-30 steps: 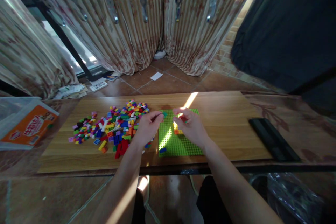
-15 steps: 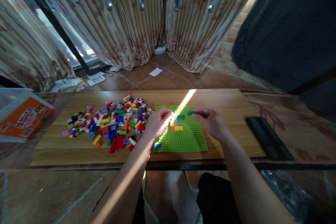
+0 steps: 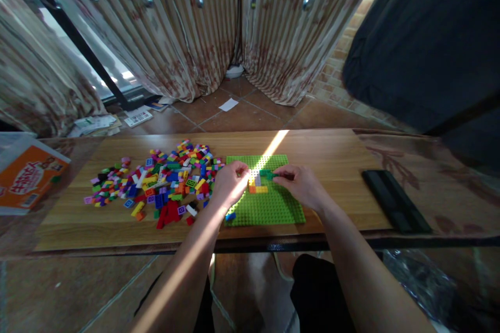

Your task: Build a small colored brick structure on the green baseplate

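A light green baseplate (image 3: 269,210) lies in front of me. On it stand an orange-and-yellow row of bricks (image 3: 259,189), some pale bricks behind it, and a green brick (image 3: 264,172). My right hand (image 3: 300,184) pinches another green brick (image 3: 271,176) close beside that one; whether it is pressed down cannot be told. My left hand (image 3: 230,185) is closed at the left side of the built bricks, fingertips together; what they hold, if anything, is hidden. A blue brick (image 3: 230,216) sits at the plate's front left corner.
A pile of mixed bricks (image 3: 172,179) spreads over the left of the wooden board (image 3: 336,156). A clear box with an orange label (image 3: 33,177) stands at the far left. A dark flat object (image 3: 395,201) lies at the right. Striped curtains (image 3: 195,36) hang behind.
My right hand first moved right, showing a green brick in its fingers, then came back left to the green brick on the plate. My left hand stayed by the built bricks. The view tilted down.
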{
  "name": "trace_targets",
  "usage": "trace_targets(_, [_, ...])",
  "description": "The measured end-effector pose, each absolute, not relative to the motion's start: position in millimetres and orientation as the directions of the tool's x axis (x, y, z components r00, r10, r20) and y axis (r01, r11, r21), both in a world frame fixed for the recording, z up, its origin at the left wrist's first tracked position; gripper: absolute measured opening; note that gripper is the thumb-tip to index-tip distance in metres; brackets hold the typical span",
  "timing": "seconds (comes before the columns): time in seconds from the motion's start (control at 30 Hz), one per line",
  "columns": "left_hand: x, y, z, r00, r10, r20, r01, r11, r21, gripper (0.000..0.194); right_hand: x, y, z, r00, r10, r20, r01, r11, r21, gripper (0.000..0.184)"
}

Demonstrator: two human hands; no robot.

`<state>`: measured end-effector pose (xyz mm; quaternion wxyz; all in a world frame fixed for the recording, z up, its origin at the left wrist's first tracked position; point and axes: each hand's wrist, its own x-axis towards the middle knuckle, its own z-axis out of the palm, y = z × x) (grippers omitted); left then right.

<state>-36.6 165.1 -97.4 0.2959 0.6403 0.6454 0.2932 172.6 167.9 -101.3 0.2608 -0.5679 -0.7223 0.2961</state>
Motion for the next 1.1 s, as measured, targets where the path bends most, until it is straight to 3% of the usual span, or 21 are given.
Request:
trace_targets(0.6, [-32.9,164.0,-96.8,-0.006,0.997,-0.073,0.670,0.058,0.740,0.019,161.2,167.4,-105.3,-0.184,0.977,0.111,0.678,0.207,-0.705,0.014])
trace_targets(1.1, [-25.3,160.8,-88.4,-0.037,0.995,-0.093,0.761,0.088,0.642,0.025,154.1,170.9,-114.0,-0.111,0.990,0.089,0.743,0.142,-0.654,0.013])
